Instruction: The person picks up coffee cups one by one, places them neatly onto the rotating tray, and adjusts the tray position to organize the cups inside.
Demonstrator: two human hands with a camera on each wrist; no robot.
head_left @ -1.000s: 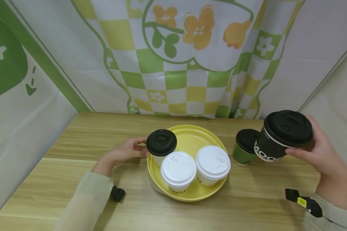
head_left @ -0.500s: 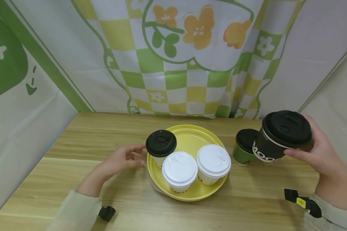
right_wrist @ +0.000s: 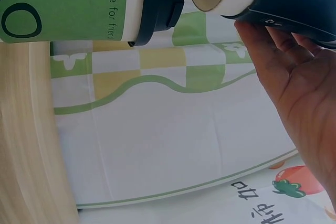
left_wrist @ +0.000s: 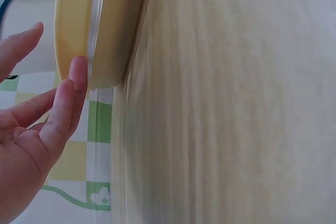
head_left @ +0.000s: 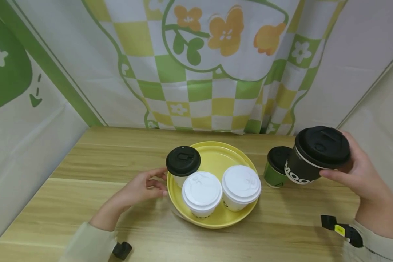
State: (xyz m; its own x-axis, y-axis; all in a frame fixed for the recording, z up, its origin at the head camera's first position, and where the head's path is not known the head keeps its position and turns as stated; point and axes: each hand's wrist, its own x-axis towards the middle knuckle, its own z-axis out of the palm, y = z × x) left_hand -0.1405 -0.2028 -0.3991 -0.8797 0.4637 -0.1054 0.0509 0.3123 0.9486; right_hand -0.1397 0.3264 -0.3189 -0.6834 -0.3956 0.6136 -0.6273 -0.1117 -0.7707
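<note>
At right, a black cup point(head_left: 299, 165) is lettered in white and a green cup point(head_left: 273, 176) is lidded in black. The tray point(head_left: 216, 157) at lower centre is coloured yellow; the curtain point(head_left: 199, 91) at top is checked green, yellow and white.

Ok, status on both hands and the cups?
Right hand gripping black cup, off the table. Left hand at rim of yellow tray, contact unclear. Three lidded cups on tray. Possible obstacle: green cup, lower, close by.
</note>
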